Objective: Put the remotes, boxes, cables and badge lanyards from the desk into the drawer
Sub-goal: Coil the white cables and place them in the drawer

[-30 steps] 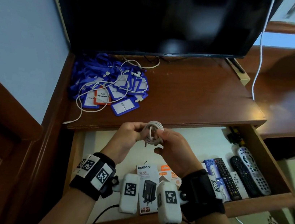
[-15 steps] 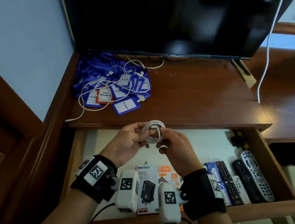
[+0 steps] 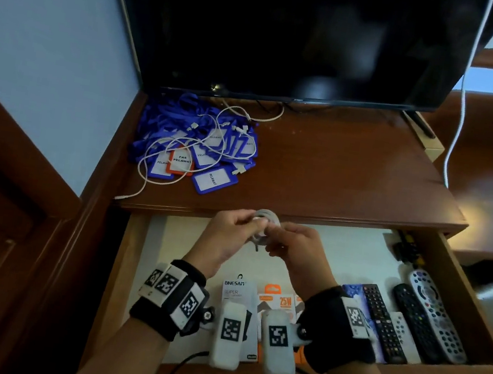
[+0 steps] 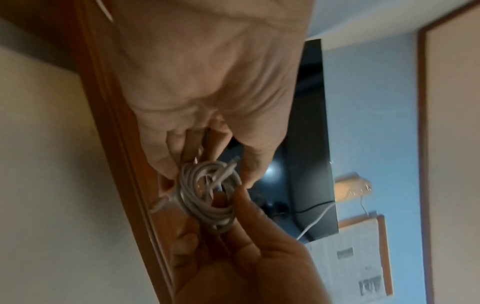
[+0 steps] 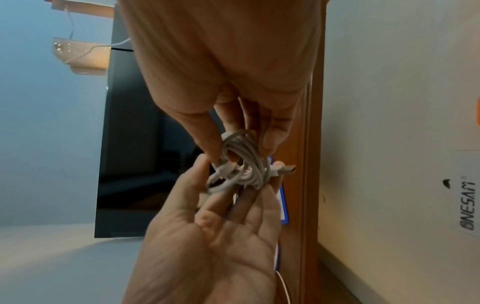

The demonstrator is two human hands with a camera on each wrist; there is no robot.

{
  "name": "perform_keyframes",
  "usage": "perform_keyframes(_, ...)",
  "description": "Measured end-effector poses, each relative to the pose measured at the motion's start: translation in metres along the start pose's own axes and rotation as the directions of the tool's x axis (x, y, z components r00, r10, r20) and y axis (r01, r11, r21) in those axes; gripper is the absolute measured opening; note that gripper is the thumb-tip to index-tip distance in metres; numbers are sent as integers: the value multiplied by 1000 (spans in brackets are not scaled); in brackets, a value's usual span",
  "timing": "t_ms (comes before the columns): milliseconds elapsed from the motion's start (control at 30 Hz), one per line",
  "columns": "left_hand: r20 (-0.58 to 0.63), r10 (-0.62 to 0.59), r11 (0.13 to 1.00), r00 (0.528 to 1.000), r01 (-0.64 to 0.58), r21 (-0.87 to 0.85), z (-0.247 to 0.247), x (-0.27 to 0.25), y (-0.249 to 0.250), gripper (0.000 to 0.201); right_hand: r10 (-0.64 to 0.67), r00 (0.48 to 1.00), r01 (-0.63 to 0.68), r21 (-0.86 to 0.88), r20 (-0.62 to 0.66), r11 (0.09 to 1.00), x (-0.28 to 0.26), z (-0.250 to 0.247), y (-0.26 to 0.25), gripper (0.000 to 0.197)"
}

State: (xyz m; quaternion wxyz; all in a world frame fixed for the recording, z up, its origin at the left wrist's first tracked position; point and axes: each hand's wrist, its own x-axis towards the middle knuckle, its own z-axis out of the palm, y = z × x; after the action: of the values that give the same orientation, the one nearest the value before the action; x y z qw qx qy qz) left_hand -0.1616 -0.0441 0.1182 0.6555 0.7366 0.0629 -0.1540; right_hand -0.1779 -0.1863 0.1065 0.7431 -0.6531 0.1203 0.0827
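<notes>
A small coiled white cable (image 3: pixel 265 221) hangs over the back of the open drawer (image 3: pixel 462 290), pinched from both sides. My left hand (image 3: pixel 251 224) grips its left edge and my right hand (image 3: pixel 276 234) grips its right edge. In the left wrist view the coil (image 4: pixel 207 195) sits between the fingertips of both hands, one plug end sticking out. The right wrist view shows the same coil (image 5: pixel 241 164). On the desk (image 3: pixel 335 174) lies a pile of blue badge lanyards (image 3: pixel 193 147) with loose white cables (image 3: pixel 152 173) across it. Remotes (image 3: pixel 413 321) and boxes (image 3: pixel 237 290) lie in the drawer.
A dark TV screen (image 3: pixel 292 34) stands at the back of the desk. A white cord (image 3: pixel 464 90) hangs down at the right past the screen. A blue wall and a wooden frame (image 3: pixel 17 186) close off the left side.
Both hands have stayed over the drawer with the coil between them. The fingers have closed further over the coil, so less of it shows.
</notes>
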Motion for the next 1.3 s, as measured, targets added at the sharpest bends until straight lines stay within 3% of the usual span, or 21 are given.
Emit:
perform_keyframes(100,28,80,988,996,-83,129,7,-6,0,18,8,1000,-9,88,13,996,0,-15,-2,21)
perform_keyframes(167,11,85,988,996,-86,128,13,-7,-2,23,20,999,-23,129,29,991,2,-21,-2,22)
perform_keyframes(333,-115,28,994,993,-40,-102,25,-17,-10,30,111,988,-136,244,110,960,12,-33,3,25)
perform_keyframes(400,-203,-14,989,979,-17,-149,21,-20,-14,27,89,974,-127,175,208,976,13,-33,8,25)
perform_keyframes(533,-295,-59,992,954,23,-125,-1,-30,-24,16,141,892,-127,-61,430,990,8,-19,16,26)
perform_keyframes(633,-247,-112,993,962,97,-72,-24,-35,-32,14,208,844,-121,-202,495,972,8,-5,20,28)
perform_keyframes(767,-85,-203,979,975,205,14,-58,-40,-47,19,305,796,-78,-411,523,908,13,16,23,35)
perform_keyframes(833,-69,-244,957,967,252,144,-79,-38,-60,21,337,792,-59,-485,509,872,21,28,25,37)
perform_keyframes(900,-37,-293,882,955,285,375,-103,-32,-76,20,344,813,-38,-547,470,836,35,40,27,36)
perform_keyframes(1000,-8,-453,602,892,312,735,-130,-19,-96,29,340,847,-4,-635,409,773,65,63,30,33)
perform_keyframes(1100,30,-523,345,852,179,921,-142,-7,-108,34,288,882,39,-667,373,744,96,97,29,21)
perform_keyframes(1200,50,-515,256,856,97,962,-147,-4,-117,25,189,886,175,-681,424,711,122,137,26,12)
perform_keyframes(1300,141,-474,202,869,-48,978,-157,-1,-134,23,171,870,284,-754,463,593,143,175,26,39)
